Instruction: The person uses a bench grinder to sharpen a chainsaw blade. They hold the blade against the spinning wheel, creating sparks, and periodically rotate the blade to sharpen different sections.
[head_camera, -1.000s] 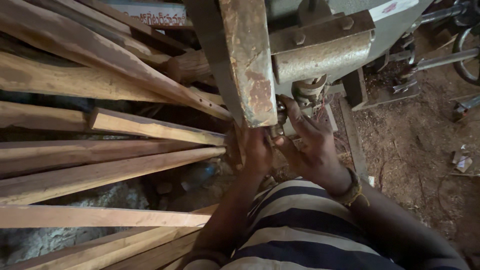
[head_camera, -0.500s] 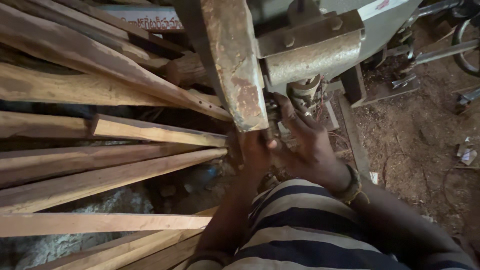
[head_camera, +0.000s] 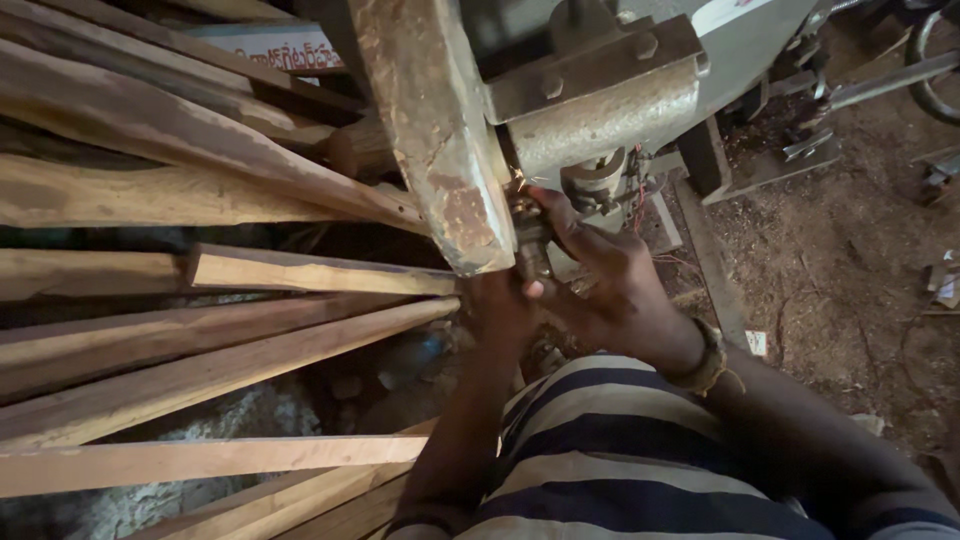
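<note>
- While both hands work under the grey machine (head_camera: 640, 70), the right hand (head_camera: 610, 285) has its fingers curled round a small metal fitting (head_camera: 530, 240) just below the machine's rounded casting (head_camera: 610, 125).
- Fitting location: middle of the scene, just right of the worn wooden beam (head_camera: 440, 140), touching the right fingers; its lower end is hidden by the hands.
- Left hand (head_camera: 500, 310): sits just near-left of the right one, under the beam's near end. Cannot tell whether it grips anything; its fingers are in shadow and partly behind the beam.
- Right wrist carries a woven band (head_camera: 705, 360).
- Judgement, doing the step well: hold the fitting square to its seat rather than tilted, with the wrist in line with the forearm so the fingers do not slip on the metal.
- Judgement: use the left hand as a steady support beneath, close to the fitting.
- Judgement: the beam edge lies tight beside the knuckles; keep fingers clear of the gap between beam and casting.
- Surroundings: long rough planks (head_camera: 200, 370) lie to the left, pointing toward the hands; dirt floor (head_camera: 850, 270) with scrap to the right; striped shirt (head_camera: 620, 460) at the near edge.
</note>
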